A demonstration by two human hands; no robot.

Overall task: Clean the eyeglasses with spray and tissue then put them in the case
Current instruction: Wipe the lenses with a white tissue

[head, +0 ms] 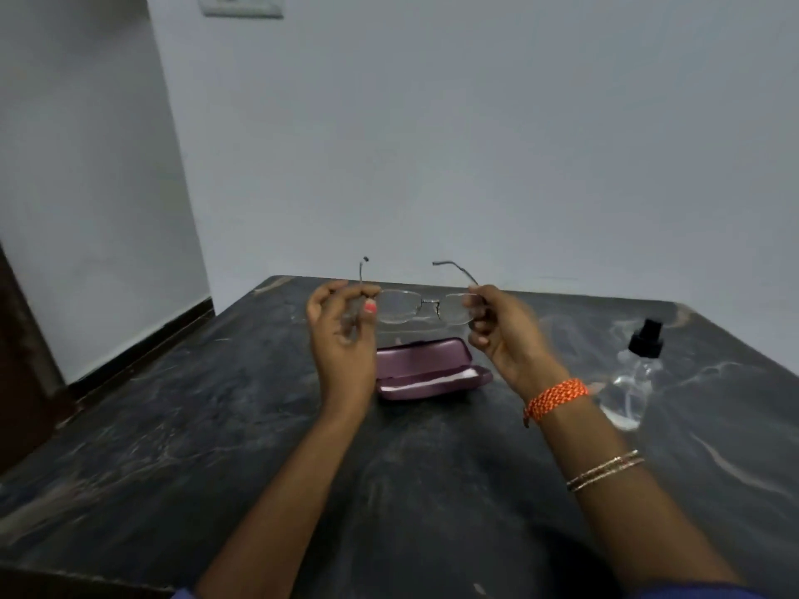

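Observation:
Thin metal-framed eyeglasses (426, 305) are held up above the dark table, temples unfolded and pointing away from me. My left hand (341, 335) pinches the frame's left end and temple. My right hand (501, 328) grips the right end by the hinge. Below the glasses lies an open purple case (426, 369) with a white lining or tissue inside. A clear spray bottle (629, 382) with a black cap stands to the right of my right wrist. No loose tissue shows elsewhere.
The dark marbled table (216, 425) runs to a pale wall at the back. Its left edge drops to the floor and a dark skirting. A wall socket (241, 4) sits high at the top left.

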